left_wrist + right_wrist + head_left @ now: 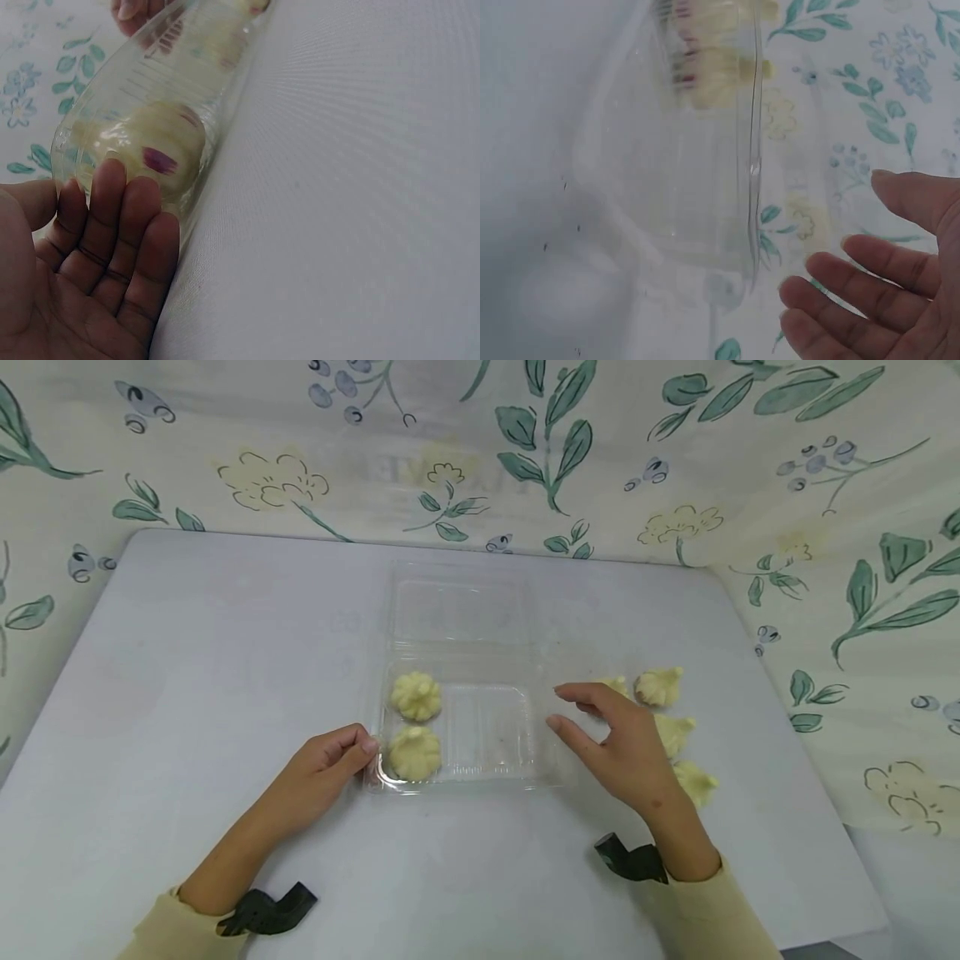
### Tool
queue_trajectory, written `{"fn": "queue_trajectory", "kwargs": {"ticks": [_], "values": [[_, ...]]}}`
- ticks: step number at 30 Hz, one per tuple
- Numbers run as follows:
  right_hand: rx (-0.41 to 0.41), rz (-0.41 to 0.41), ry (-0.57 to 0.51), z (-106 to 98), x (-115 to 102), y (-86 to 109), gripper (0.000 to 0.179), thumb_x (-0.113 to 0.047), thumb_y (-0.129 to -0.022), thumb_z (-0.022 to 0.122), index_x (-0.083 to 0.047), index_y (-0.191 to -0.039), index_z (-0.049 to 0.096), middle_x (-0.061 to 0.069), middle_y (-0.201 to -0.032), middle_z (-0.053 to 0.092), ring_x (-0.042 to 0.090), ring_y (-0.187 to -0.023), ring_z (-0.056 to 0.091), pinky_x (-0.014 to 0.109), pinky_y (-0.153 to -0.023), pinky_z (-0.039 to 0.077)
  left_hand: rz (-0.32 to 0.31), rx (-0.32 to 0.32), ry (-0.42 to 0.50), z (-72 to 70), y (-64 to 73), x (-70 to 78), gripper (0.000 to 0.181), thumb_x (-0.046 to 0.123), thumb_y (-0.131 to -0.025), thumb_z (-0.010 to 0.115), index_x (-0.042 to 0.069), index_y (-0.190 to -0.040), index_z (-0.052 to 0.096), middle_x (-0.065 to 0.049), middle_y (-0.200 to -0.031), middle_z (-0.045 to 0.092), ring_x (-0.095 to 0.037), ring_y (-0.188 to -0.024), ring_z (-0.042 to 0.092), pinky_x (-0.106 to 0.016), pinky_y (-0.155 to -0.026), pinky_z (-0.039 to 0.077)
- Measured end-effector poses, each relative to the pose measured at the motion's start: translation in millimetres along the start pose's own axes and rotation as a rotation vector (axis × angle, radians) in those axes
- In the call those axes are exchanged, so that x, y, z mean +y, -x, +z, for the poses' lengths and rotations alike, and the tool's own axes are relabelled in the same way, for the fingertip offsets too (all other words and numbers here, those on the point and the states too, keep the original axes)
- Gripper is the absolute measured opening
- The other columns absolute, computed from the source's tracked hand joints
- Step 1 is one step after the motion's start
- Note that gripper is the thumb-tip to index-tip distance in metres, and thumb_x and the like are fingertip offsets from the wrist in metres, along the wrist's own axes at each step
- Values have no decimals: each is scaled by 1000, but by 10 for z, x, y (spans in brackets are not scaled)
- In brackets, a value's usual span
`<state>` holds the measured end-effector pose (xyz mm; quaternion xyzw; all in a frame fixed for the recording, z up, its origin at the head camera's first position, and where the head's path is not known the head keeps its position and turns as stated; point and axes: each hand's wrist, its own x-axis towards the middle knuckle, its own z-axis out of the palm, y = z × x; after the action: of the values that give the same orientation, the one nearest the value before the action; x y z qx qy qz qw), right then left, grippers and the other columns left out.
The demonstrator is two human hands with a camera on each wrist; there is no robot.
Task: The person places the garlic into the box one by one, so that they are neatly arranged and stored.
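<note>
A clear plastic clamshell container [487, 727] lies with its lid [461, 610] folded back, away from the person. Along its left side sit two pale yellow pleated buns, a far one [416, 696] and a near one [415, 753]. My left hand [318, 777] pinches the container's left rim between thumb and fingers; through the clear wall, the left wrist view shows a purple patch on a bun [169, 139]. My right hand [626, 760] is over the table just right of the container, thumb and fingers spread apart, holding nothing.
Several more pleated buns, among them a far one [658, 687] and a near one [696, 782], lie right of the container, partly hidden behind the right hand. A white table [225, 635] carries everything; floral cloth [465, 460] hangs behind it.
</note>
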<state>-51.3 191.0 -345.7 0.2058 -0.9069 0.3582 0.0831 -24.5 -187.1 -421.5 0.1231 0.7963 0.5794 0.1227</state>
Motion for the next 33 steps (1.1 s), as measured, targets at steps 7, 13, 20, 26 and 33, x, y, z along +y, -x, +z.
{"fn": "queue_trajectory", "kwargs": {"ticks": [7,13,20,26,33], "values": [[60,39,15,-62,129,15,44,-9,-91,83,-3,-131,66,10,-130,69,29,-120,66,43,-101,51,7,1,6,8,2,13,28,22,-112,52,8,-89,60,-7,-85,56,-21,-80,51,-30,-70,42],[76,112,37,-108,190,11,60,-8,-88,86,-5,-142,59,11,-141,62,30,-132,58,46,-107,47,10,7,1,11,7,9,27,22,-112,53,9,-89,59,-6,-84,56,-20,-79,52,-30,-70,42],[85,195,69,-170,285,-10,63,-14,-89,86,-6,-145,57,12,-146,59,32,-136,54,52,-108,45,5,4,2,4,4,10,27,22,-112,53,9,-89,59,-7,-84,55,-20,-78,51,-30,-69,42],[122,200,58,-181,423,-14,61,-12,-89,86,-1,-143,58,15,-143,60,34,-135,55,53,-106,46,10,7,3,16,9,22,27,21,-111,54,8,-88,58,-6,-84,54,-21,-79,50,-30,-69,41],[106,267,57,-170,519,-13,58,-14,-94,81,2,-143,55,19,-143,60,36,-134,55,51,-108,45,-3,9,-7,1,3,24,27,22,-111,53,9,-89,59,-7,-84,54,-20,-79,50,-30,-69,41]]}}
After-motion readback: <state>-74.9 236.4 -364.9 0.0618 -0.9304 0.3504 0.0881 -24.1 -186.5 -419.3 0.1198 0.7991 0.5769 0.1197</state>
